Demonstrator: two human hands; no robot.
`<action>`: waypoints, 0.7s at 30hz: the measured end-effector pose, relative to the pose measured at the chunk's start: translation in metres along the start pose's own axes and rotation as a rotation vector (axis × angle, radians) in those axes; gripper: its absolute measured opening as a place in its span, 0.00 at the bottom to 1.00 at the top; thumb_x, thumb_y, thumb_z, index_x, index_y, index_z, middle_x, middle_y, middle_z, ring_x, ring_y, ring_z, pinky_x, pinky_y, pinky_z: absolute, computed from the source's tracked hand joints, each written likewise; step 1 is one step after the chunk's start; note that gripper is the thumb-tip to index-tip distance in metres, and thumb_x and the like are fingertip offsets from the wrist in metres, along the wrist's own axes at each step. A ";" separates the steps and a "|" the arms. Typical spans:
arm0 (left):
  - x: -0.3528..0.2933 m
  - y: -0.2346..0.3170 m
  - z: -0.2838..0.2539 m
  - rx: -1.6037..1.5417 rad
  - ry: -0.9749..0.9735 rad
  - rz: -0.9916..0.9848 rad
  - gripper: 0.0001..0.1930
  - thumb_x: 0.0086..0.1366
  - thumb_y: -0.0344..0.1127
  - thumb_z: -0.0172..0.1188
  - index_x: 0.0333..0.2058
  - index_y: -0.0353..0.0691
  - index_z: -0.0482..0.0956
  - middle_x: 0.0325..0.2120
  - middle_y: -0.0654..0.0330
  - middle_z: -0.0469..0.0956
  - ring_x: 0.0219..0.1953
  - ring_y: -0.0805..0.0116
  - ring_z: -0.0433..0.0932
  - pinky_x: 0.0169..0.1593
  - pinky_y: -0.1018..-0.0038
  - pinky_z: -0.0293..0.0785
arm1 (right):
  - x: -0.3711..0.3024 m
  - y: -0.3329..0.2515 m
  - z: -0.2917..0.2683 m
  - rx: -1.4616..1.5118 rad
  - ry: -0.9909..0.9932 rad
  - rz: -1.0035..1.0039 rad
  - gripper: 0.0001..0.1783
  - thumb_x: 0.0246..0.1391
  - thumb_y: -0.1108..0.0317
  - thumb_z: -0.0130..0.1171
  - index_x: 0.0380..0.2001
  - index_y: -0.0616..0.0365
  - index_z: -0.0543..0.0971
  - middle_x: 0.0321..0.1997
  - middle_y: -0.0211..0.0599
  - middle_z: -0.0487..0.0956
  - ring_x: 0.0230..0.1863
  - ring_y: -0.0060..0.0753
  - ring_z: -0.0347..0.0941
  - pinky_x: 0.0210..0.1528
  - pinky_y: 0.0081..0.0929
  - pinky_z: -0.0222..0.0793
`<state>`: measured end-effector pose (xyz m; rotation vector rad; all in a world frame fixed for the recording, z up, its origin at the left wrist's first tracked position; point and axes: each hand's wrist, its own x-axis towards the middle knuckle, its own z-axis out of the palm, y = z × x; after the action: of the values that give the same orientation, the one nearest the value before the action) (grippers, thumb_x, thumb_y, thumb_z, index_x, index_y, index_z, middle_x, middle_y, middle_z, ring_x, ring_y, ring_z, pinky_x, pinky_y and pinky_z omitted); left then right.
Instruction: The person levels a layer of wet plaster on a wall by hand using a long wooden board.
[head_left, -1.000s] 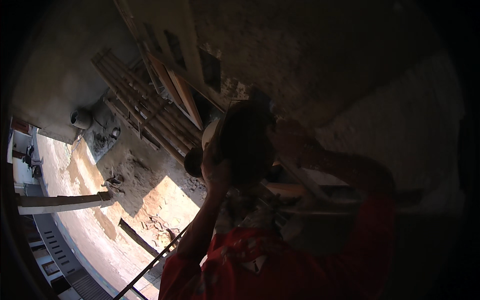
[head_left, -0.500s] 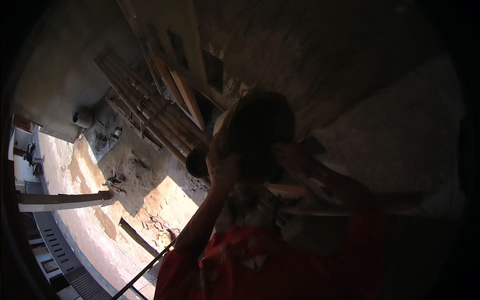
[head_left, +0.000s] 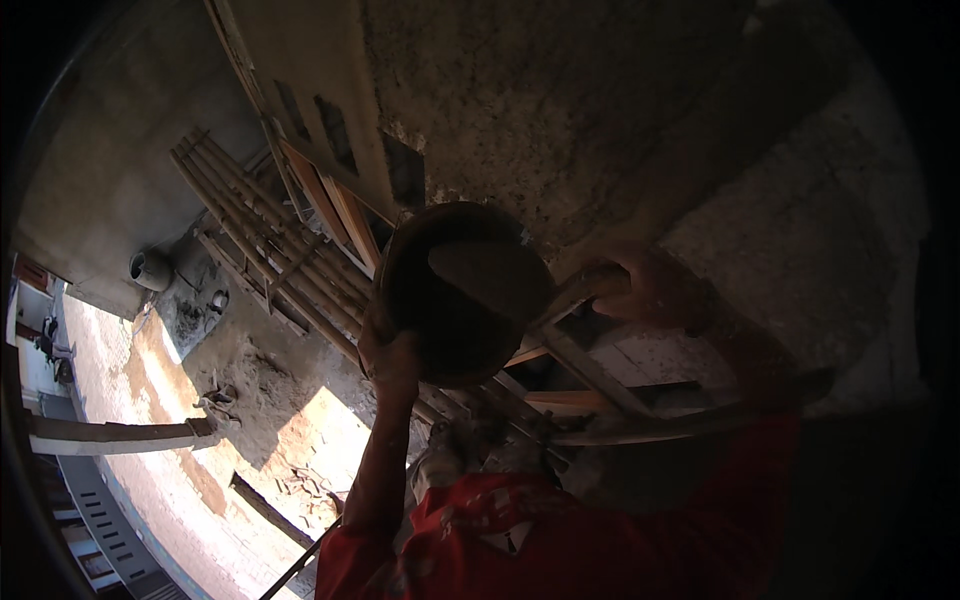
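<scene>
I see a round pan (head_left: pixel 462 290) with a dull, dark, metal-looking surface, matt and grimy, a grey lump of wet-looking mortar inside it. Above the pan the wall (head_left: pixel 560 110) is rough plaster, pitted and grainy. Left of the pan lean wooden poles (head_left: pixel 262 240), bare and dry. Right of the pan, the rails of a wooden ladder (head_left: pixel 585 370) look rough-sawn and dusty. Below the pan my sleeve (head_left: pixel 560 540) is red cloth, soft and creased, matt.
</scene>
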<state>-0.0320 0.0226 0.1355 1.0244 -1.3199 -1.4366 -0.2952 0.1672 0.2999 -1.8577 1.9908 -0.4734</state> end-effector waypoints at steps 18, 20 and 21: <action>-0.012 -0.013 -0.003 -0.028 -0.040 0.019 0.34 0.45 0.22 0.48 0.57 0.31 0.66 0.48 0.50 0.75 0.51 0.64 0.73 0.57 0.72 0.66 | -0.032 0.021 -0.111 -0.388 0.285 0.380 0.25 0.50 0.61 0.60 0.50 0.63 0.73 0.48 0.48 0.77 0.49 0.43 0.73 0.51 0.34 0.68; -0.015 -0.010 0.006 -0.073 -0.045 0.052 0.33 0.45 0.21 0.48 0.56 0.31 0.67 0.48 0.50 0.76 0.52 0.65 0.73 0.57 0.72 0.66 | -0.025 0.032 -0.060 -0.107 0.018 0.287 0.25 0.48 0.62 0.60 0.49 0.62 0.74 0.44 0.48 0.77 0.48 0.41 0.73 0.51 0.35 0.67; -0.017 -0.008 0.011 -0.103 -0.052 0.063 0.33 0.45 0.21 0.48 0.56 0.32 0.68 0.48 0.50 0.76 0.53 0.65 0.73 0.57 0.72 0.66 | -0.020 0.027 -0.038 0.007 -0.139 0.279 0.24 0.47 0.63 0.59 0.48 0.62 0.74 0.46 0.49 0.76 0.48 0.44 0.73 0.51 0.36 0.68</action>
<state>-0.0392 0.0417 0.1281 0.8757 -1.2903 -1.4768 -0.3360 0.1883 0.3206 -1.5303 2.1044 -0.2631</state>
